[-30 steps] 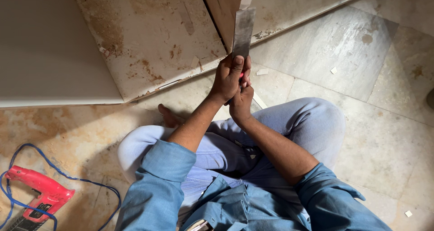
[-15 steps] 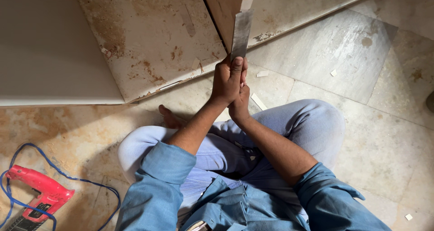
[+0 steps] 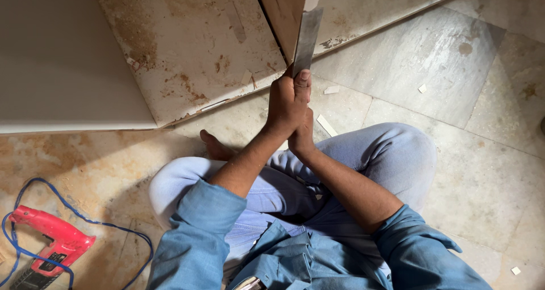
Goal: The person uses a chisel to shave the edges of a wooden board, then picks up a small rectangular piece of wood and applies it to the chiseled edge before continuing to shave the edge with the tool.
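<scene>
Head view. A person sits cross-legged on the stone floor, both arms raised toward the lower edge of a wooden panel. The left hand wraps the handle end of a flat metal blade, fingers closed around it, thumb laid along its face, apparently to steady the angle. The right hand sits just below, touching the left and closed on the same grip; its fingers are partly hidden. The two-handed hold seems meant to press the blade firmly. The blade stands nearly upright, its far end lying along the panel's edge, beside a stained, flaking board. Small pale chips lie on the floor near the knees. A red power drill with a blue cord rests at the floor's lower left, well apart from the hands.
</scene>
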